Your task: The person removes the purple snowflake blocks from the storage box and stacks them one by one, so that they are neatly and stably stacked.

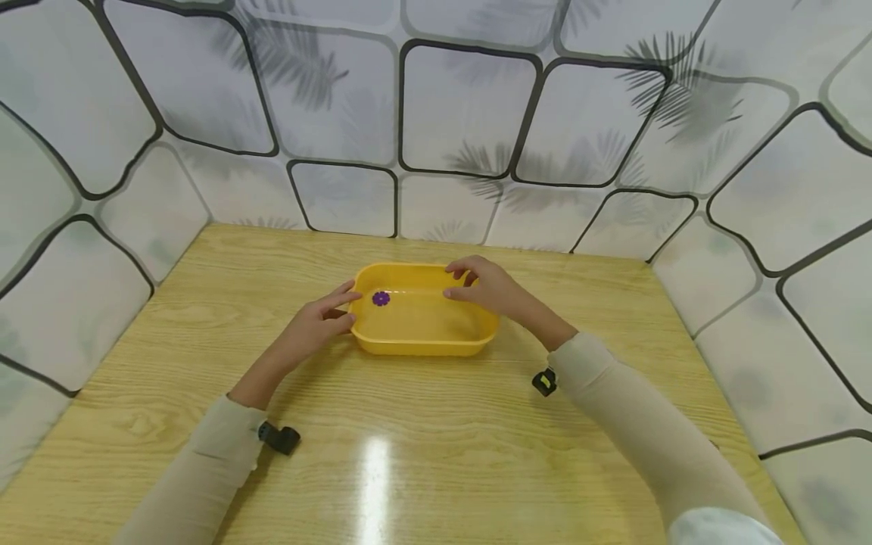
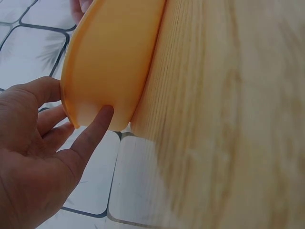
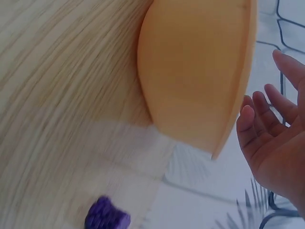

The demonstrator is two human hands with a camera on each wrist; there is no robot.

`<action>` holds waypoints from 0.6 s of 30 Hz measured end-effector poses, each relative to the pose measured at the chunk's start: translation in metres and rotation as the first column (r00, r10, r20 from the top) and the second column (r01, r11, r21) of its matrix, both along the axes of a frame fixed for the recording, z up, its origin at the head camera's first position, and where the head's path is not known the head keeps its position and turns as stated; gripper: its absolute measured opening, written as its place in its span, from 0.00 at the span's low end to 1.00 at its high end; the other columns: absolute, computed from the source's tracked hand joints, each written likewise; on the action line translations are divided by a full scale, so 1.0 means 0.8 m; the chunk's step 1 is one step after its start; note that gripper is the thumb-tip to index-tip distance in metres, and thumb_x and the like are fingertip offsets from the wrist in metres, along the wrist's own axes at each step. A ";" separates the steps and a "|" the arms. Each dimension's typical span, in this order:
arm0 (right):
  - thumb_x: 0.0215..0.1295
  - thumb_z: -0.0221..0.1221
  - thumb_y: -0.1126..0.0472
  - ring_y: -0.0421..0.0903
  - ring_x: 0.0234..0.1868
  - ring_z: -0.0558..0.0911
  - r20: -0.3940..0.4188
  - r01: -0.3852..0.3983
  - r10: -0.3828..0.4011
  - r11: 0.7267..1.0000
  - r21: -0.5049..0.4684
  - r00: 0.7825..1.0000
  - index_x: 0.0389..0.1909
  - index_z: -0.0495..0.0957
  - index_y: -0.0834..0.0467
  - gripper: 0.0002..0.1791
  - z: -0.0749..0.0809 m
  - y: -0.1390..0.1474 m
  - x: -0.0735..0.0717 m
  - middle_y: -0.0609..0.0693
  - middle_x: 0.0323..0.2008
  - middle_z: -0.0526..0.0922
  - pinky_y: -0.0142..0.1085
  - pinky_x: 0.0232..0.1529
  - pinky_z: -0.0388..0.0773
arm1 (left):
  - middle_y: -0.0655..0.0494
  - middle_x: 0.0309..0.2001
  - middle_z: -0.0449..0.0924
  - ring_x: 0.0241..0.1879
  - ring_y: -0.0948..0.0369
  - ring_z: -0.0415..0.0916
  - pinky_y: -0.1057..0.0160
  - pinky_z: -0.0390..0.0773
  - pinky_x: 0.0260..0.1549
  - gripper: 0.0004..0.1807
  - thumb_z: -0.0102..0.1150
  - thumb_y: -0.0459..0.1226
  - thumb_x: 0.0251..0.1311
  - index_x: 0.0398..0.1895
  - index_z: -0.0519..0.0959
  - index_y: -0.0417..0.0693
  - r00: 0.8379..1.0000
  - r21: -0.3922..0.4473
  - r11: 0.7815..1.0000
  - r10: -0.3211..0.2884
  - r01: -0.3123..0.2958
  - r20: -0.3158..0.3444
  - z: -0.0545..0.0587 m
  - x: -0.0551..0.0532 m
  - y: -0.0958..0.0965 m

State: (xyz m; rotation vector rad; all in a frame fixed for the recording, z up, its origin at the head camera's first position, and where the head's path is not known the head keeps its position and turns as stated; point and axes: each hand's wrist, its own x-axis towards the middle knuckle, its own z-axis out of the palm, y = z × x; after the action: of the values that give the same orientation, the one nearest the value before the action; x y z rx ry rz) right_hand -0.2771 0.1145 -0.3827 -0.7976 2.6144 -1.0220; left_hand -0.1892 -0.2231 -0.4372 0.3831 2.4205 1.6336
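Observation:
A shallow yellow plastic tray (image 1: pixel 422 347) stands on the wooden table. Inside it, toward the left end, lies a small purple flower-shaped piece (image 1: pixel 381 298). My left hand (image 1: pixel 316 325) grips the tray's left end. In the left wrist view its thumb (image 2: pixel 102 119) presses the outer wall while the other fingers reach the rim. Over the tray's far right corner hovers my right hand (image 1: pixel 487 286), fingers loosely bent and nothing held, hiding that corner. The right wrist view has these fingers (image 3: pixel 271 112) beside the rim.
A knobbly purple object (image 3: pixel 106 214) sits on the table past the tray's right end, partly cut off by the right wrist view. Patterned white panels (image 1: pixel 463 113) enclose the wooden table (image 1: pixel 436 424) at the back and both sides.

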 end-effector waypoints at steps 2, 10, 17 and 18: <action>0.67 0.66 0.51 0.52 0.49 0.77 0.002 -0.018 0.018 1.000 0.005 1.000 0.64 0.75 0.61 0.28 -0.003 -0.015 -0.003 0.60 0.56 0.77 0.44 0.49 0.79 | 0.59 0.82 0.46 0.61 0.46 0.74 0.67 0.81 0.52 0.28 0.53 0.40 0.75 0.75 0.66 0.42 1.000 -0.001 1.000 0.001 -0.001 -0.001 0.000 0.000 0.000; 0.67 0.65 0.49 0.50 0.47 0.77 0.016 -0.072 0.071 0.995 0.062 0.997 0.63 0.76 0.60 0.28 -0.012 -0.071 -0.006 0.57 0.55 0.79 0.41 0.50 0.78 | 0.59 0.82 0.47 0.61 0.45 0.74 0.63 0.82 0.53 0.28 0.52 0.40 0.75 0.74 0.66 0.42 1.000 0.002 1.000 0.003 -0.003 0.005 0.002 0.001 0.001; 0.68 0.64 0.47 0.45 0.47 0.78 0.013 -0.098 0.097 0.983 0.156 0.995 0.64 0.76 0.56 0.27 -0.022 -0.113 -0.009 0.51 0.53 0.80 0.38 0.51 0.78 | 0.60 0.82 0.46 0.62 0.45 0.74 0.63 0.81 0.54 0.27 0.51 0.39 0.75 0.75 0.66 0.44 1.000 0.005 1.000 -0.003 0.003 0.011 0.003 0.001 0.000; 0.68 0.64 0.47 0.45 0.47 0.78 0.014 -0.099 0.098 0.981 0.169 0.995 0.64 0.76 0.56 0.28 -0.024 -0.118 -0.010 0.50 0.53 0.80 0.38 0.51 0.78 | 0.60 0.82 0.46 0.62 0.45 0.74 0.63 0.81 0.54 0.27 0.51 0.39 0.75 0.75 0.66 0.44 1.000 0.008 1.000 -0.005 0.005 0.009 0.003 0.001 -0.001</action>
State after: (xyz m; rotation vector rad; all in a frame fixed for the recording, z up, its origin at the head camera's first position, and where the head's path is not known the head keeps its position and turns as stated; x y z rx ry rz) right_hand -0.2850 0.0200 -0.4022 -0.8712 2.5861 -0.7629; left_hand -0.1884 -0.2235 -0.4350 0.3818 2.4054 1.6391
